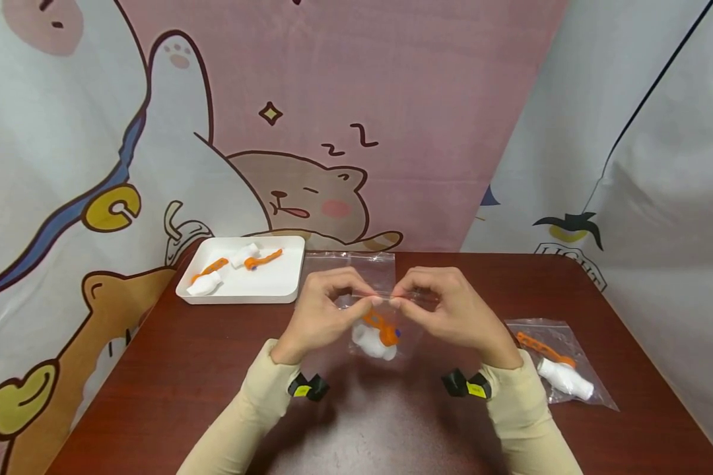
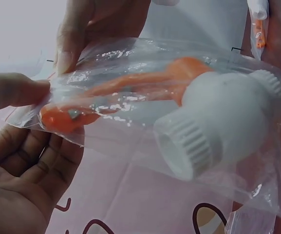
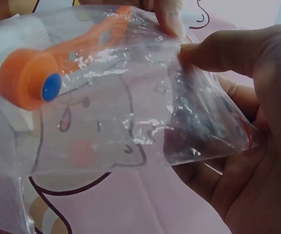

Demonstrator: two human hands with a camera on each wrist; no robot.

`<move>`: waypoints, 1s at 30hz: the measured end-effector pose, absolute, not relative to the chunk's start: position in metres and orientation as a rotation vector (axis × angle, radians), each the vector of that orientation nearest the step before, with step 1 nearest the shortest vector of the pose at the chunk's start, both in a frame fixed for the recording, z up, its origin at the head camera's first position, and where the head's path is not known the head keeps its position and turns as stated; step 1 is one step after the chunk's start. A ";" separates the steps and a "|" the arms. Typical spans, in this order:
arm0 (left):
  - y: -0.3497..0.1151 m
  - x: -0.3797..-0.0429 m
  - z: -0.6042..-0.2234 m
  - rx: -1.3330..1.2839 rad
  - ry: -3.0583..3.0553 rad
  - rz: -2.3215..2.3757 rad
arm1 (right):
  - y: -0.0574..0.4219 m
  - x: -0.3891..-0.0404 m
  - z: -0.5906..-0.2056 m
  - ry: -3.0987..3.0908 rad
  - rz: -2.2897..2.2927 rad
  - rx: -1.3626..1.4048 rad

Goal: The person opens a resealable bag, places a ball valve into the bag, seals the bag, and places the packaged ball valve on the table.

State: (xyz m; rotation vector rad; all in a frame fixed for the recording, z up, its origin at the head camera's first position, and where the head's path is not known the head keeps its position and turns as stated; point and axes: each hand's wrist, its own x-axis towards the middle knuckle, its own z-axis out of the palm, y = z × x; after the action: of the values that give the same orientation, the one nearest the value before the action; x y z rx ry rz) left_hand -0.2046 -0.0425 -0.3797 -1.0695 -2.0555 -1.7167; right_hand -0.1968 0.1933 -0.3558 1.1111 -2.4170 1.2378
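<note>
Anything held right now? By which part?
A clear zip bag with a white piece and an orange piece inside. The left hand and right hand both pinch its red-lined edge.

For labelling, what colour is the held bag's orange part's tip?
Tip: blue, best in right wrist view.

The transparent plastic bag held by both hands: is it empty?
Not empty: a rounded white plastic piece and long orange piece show inside.

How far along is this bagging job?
Seemingly done: one filled zip bag on the right. In hand: the left hand and right hand pinch another zip bag by its mouth, orange part and white part inside; closure unclear. Remaining, apparently: two orange parts and two white parts on the white tray.
</note>
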 end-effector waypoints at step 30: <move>-0.053 -0.207 -0.374 -0.973 -2.021 -1.852 | 0.216 -0.197 -0.350 -2.426 1.190 1.014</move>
State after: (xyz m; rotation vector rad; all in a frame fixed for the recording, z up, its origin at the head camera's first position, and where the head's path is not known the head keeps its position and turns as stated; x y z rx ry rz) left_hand -0.2067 -0.0532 -0.3742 -0.9732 -2.0210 -1.8516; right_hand -0.1968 0.2160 -0.3503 1.0137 -2.4256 1.1901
